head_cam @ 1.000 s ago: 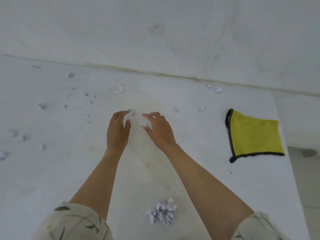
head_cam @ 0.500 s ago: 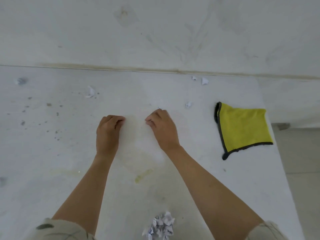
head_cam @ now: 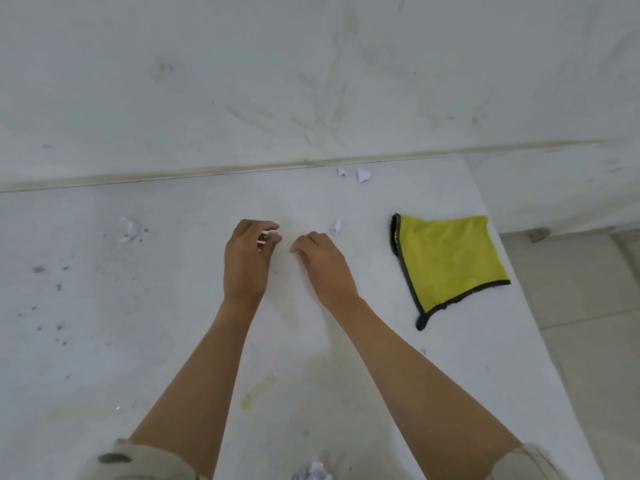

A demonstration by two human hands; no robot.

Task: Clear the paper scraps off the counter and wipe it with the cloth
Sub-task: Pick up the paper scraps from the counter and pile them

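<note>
Both hands hover over the middle of the white counter (head_cam: 104, 341). My left hand (head_cam: 247, 259) has its fingers curled around small white paper scraps that show between the fingertips. My right hand (head_cam: 323, 265) is curled shut beside it; whether it holds a scrap is hidden. One loose scrap (head_cam: 336, 227) lies just beyond the right hand. Two scraps (head_cam: 356, 174) sit by the back wall, another scrap (head_cam: 130, 229) lies at the left. A pile of crumpled scraps (head_cam: 311, 472) shows at the bottom edge. The yellow cloth (head_cam: 446, 261) with dark trim lies flat at the right.
The counter carries dark specks at the left and a yellowish stain (head_cam: 258, 391) near the front. A white wall (head_cam: 311, 81) rises behind the counter. The counter's right edge drops to a tiled floor (head_cam: 588, 306).
The view has shifted and the hands moved slightly away from me. The left hand's fingers have loosened from a fist, showing paper between them. The right hand stays curled.
</note>
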